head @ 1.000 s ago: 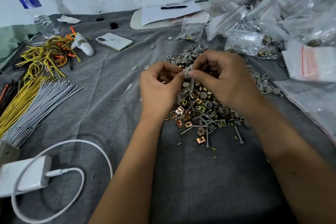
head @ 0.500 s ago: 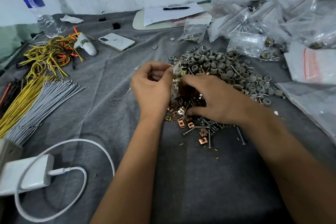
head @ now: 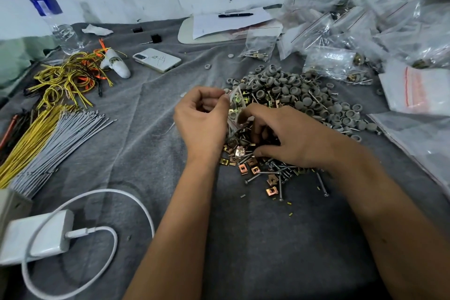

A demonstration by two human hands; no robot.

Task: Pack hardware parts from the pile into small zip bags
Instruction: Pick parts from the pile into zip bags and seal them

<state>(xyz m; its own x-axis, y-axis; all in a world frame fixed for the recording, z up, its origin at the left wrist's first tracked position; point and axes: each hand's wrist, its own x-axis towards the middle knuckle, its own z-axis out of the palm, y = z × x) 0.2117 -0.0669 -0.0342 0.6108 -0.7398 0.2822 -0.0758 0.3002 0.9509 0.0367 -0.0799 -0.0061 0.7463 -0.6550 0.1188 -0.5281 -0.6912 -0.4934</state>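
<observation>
Since half a second ago my right hand (head: 289, 136) has stayed low on the pile (head: 280, 129), fingers curled down among the clips (head: 239, 152) at frame centre; a second ago it was up at the bag mouth with the left. I cannot tell whether its fingertips pinch a part, since they are buried in the heap. My left hand (head: 203, 117) holds the small zip bag (head: 235, 105) just left of the pile, thumb and fingers pinched on its upper edge, and the bag stands upright with brass-coloured clips visible inside. Grey caps (head: 304, 97) make up the upper right part of the pile, clips the middle, and screws (head: 280, 175) spill toward the lower edge, all on the grey cloth (head: 243, 238). Filled bags (head: 341, 39) are heaped in the upper right. A phone (head: 157, 59) lies upper centre-left, a bottle (head: 56, 17) stands at upper left, yellow wires (head: 63, 78) and grey ties (head: 58, 143) sit along the left, and a white charger (head: 39, 236) with its cable lies at lower left.
</observation>
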